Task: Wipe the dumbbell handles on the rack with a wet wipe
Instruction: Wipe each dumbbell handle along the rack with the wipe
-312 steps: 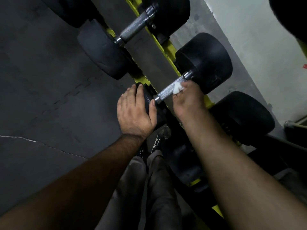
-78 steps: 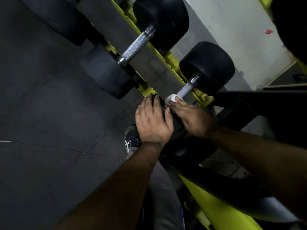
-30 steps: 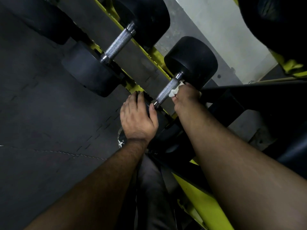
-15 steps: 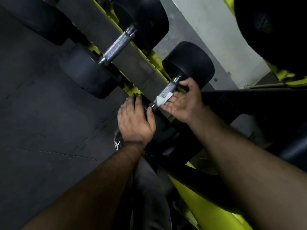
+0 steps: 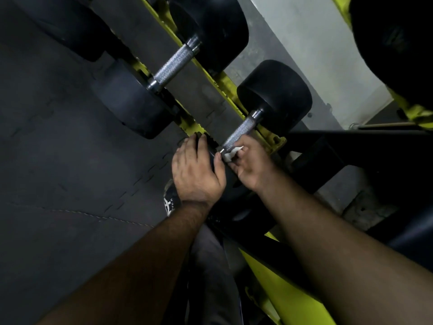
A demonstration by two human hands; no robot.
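A black dumbbell lies on the yellow rack (image 5: 225, 83) with its knurled steel handle (image 5: 241, 131) running diagonally. My right hand (image 5: 250, 165) pinches a crumpled white wet wipe (image 5: 230, 154) against the near end of that handle. My left hand (image 5: 195, 171) is curled over the near black head of the same dumbbell, which it mostly hides. The far head (image 5: 276, 95) is in plain sight.
A second dumbbell with a bare knurled handle (image 5: 173, 64) lies on the rack further up. Dark rubber floor mats (image 5: 58, 160) fill the left. A black frame bar (image 5: 351, 141) crosses behind my right hand. A large black weight (image 5: 398, 38) hangs at top right.
My right hand has slid the wipe down the handle from its far end to its near end. My left hand has stayed on the near head.
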